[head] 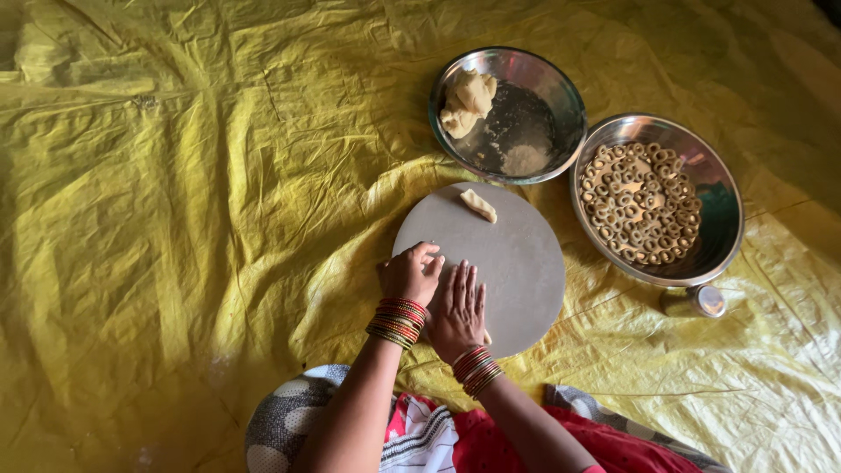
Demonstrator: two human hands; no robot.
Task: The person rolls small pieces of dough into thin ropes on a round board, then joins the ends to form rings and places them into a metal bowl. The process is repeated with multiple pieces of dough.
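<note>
Both hands are resting on the round board [517, 263], near its close edge. Right hand [457, 308] is pressing flat, fingers spread, over dough [487, 337] barely showing beneath. Left hand [408, 273] is curling loosely just beside it, its contents hidden. Dough piece [478, 205] is lying beyond the fingers; two steel bowls [561, 96] are sitting farther out.

A crinkled yellow sheet [175, 219] is covering the floor. A round grey board [508, 254] is lying centrally, two steel bowls [561, 96] [727, 219] sitting far right, a small steel container [696, 300] beside them.
</note>
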